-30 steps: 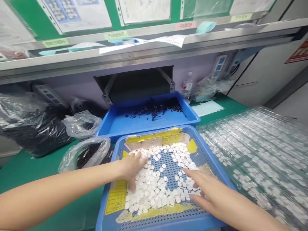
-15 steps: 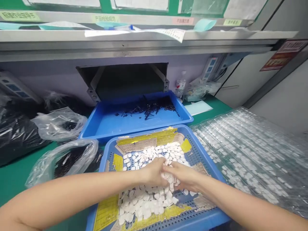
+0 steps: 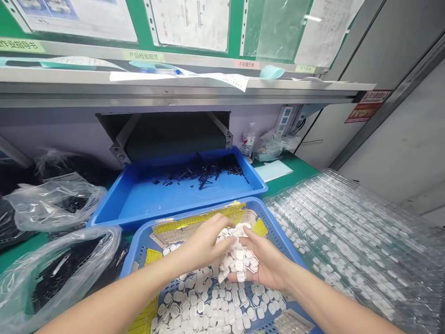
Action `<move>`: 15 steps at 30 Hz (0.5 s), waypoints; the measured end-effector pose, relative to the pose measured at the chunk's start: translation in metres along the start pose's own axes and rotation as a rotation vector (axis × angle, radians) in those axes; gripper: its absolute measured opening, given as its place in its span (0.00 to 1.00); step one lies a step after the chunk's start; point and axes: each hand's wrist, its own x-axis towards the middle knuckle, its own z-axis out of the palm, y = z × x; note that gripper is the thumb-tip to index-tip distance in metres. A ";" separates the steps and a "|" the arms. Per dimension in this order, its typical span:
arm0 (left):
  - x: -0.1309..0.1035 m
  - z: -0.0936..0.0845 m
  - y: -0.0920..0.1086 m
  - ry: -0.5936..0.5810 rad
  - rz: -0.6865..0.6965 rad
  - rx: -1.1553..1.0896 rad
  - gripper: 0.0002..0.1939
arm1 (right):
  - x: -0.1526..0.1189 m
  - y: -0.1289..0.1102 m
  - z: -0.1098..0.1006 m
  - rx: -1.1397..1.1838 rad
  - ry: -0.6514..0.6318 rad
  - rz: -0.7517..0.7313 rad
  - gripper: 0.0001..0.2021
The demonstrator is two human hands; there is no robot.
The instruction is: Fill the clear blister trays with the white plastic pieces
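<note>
Several small white rounded-square plastic pieces [image 3: 239,260] are gathered in a heap between my two hands, above a blue perforated basket [image 3: 139,241]. My right hand [image 3: 269,262] cups the heap from below and the right, palm turned up and fingers curled. From the left, my left hand [image 3: 210,239] curves over the top of the same heap, its fingertips against the pieces. More loose white pieces [image 3: 201,311] cover the basket floor beneath. Yellow tape and worn cardboard line the basket's inner sides.
Behind the basket stands a blue tray [image 3: 146,195] with small black parts [image 3: 205,174], below a dark chute opening [image 3: 174,137]. Clear bags of black parts [image 3: 55,278] lie at left. Stacked clear plastic trays [image 3: 347,232] fill the right. A bottle [image 3: 248,141] stands at the back.
Both hands have risen from the basket's contents, lifting a heap of white pieces. The right palm has turned upward under it. My view has tilted up and shifted right.
</note>
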 end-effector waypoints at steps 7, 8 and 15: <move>-0.003 0.022 0.003 -0.113 0.130 -0.054 0.17 | -0.001 -0.001 0.001 0.082 -0.030 0.005 0.23; -0.002 0.021 0.002 -0.108 0.115 -0.089 0.13 | -0.001 0.000 0.000 0.077 -0.046 0.006 0.23; 0.004 0.003 -0.006 -0.081 0.003 -0.207 0.08 | 0.001 0.004 -0.002 0.033 -0.066 0.054 0.28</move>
